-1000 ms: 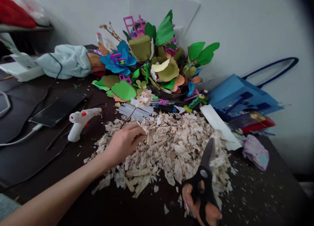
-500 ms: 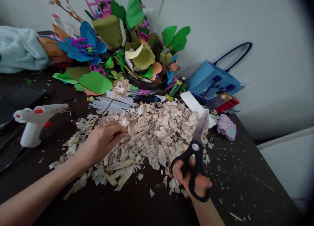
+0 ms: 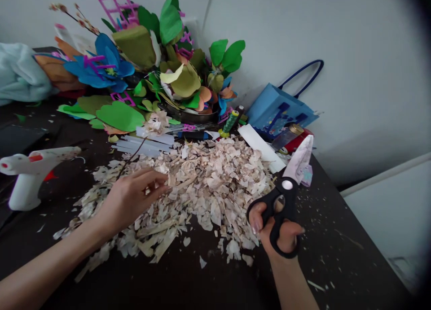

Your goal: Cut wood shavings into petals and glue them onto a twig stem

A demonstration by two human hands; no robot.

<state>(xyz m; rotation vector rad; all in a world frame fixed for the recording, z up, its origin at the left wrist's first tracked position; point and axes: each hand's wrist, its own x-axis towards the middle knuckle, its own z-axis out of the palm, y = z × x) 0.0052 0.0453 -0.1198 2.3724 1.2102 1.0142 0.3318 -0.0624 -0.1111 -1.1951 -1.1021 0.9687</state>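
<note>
A wide heap of pale, dry petal scraps (image 3: 215, 180) covers the middle of the dark table. Over its left part is my left hand (image 3: 129, 198), fingers bent, fingertips at the scraps. Whether a scrap is between them cannot be made out. A thin brown stem with a pale crumpled flower (image 3: 157, 121) at its top rises behind that hand. On the right, my right hand (image 3: 278, 233) has its fingers through the handles of black-handled scissors (image 3: 288, 184). The blades point up and away, nearly closed, above the table beside the heap.
At left lies a white glue gun (image 3: 27, 177). Behind the heap are translucent glue sticks (image 3: 143, 144), green thread (image 3: 230, 121) and a large arrangement of colourful felt flowers (image 3: 182, 79). A blue bag (image 3: 281, 108) leans by the wall; a white strip (image 3: 261, 146) lies before it.
The scene has shifted left in view. My right hand has moved right and slightly up with the scissors, whose blades look closer together. My left hand's fingers have shifted slightly at the heap.
</note>
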